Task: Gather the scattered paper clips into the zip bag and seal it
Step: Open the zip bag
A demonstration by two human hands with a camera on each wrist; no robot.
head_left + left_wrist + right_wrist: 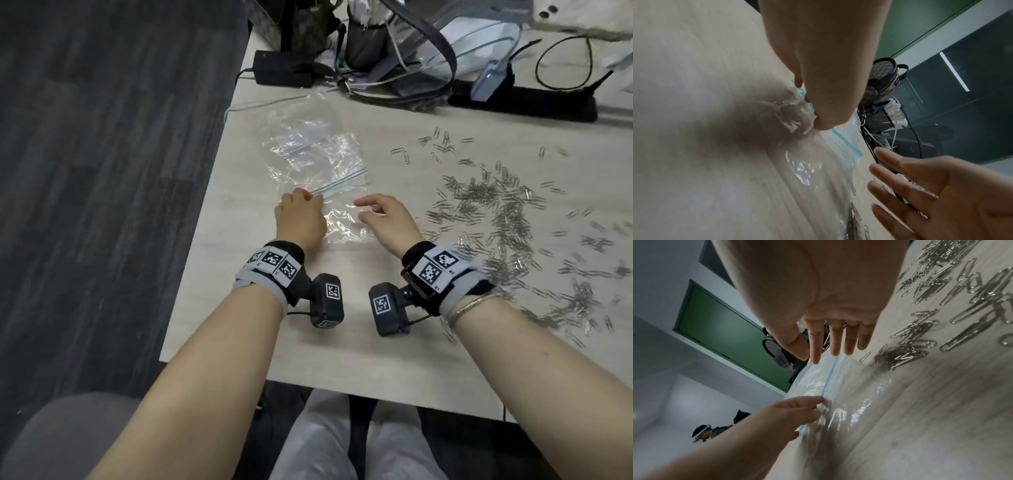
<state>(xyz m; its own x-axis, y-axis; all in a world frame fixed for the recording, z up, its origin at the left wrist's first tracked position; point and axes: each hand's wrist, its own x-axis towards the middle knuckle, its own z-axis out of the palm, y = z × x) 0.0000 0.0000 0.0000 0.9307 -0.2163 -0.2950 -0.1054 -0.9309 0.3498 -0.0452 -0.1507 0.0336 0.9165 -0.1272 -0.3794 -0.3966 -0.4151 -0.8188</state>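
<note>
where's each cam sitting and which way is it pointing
Head: worn on the head, looks forward and down at the table; shows both forearms, left hand, right hand.
Left wrist: looks along the left hand pinching the zip bag; the right hand's fingers enter lower right.
Right wrist: looks along the open right hand above the bag; paper clips to the right.
All three share the bag's blue zip strip.

The zip bag [310, 161] is thin clear plastic, shiny and crinkly, with a blue strip. The paper clips [507, 222] at 3 o'clock are shiny silver metal. The table [342, 349] looks like pale wood, smooth and dull.
</note>
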